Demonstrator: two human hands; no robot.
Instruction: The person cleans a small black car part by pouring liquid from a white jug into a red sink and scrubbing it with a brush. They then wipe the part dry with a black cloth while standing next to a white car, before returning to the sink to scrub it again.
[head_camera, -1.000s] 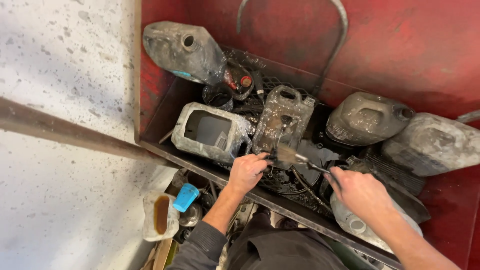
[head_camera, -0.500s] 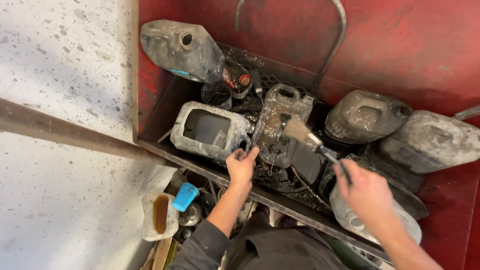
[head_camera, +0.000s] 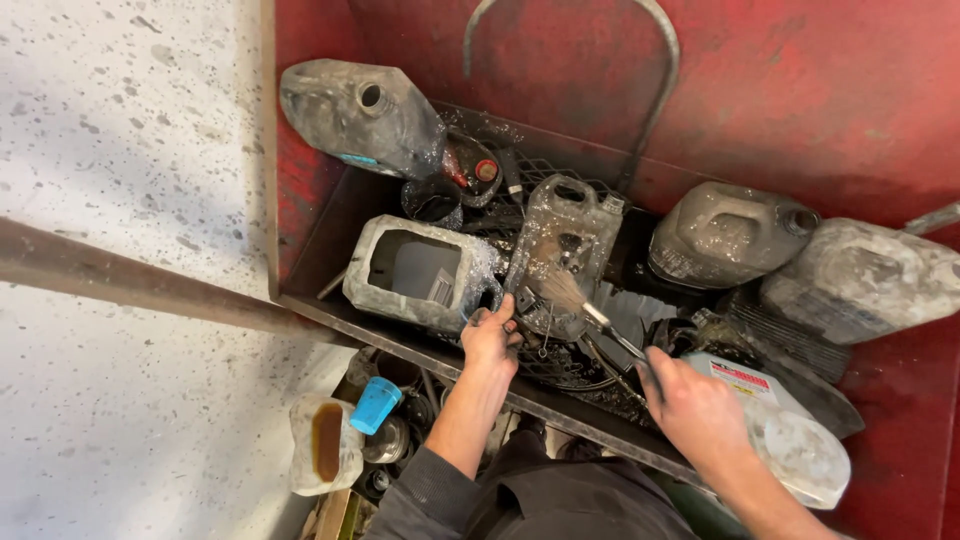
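Centrally, lower middle of the frame: left hand, fingers curled shut around a small dark metal part at the near edge of the wire grate; what sort of part it is cannot be told, the view being too cluttered.

Right hand, lower right of centre; grip closed on the handle of a paintbrush, whose bristles point up and left and lie just beside the small dark metal part, in front of the upright grimy canister.

Red metal tub, filling the upper and right of the frame; oily and blackened inside; a bent metal tube arches against its back wall.

Cut-open grey jug, left of centre, lying on its side, just beside the left hand.

Large grey jerry can, upper left, tilted on the tub's corner; red cap just to its lower right.

Two further dirty jerry cans, right: one on its side, another near the edge.

White container, lower right, just beside the right hand.

Blue cup and cut-down jug of brown fluid, lower left, below the tub; speckled floor, left.
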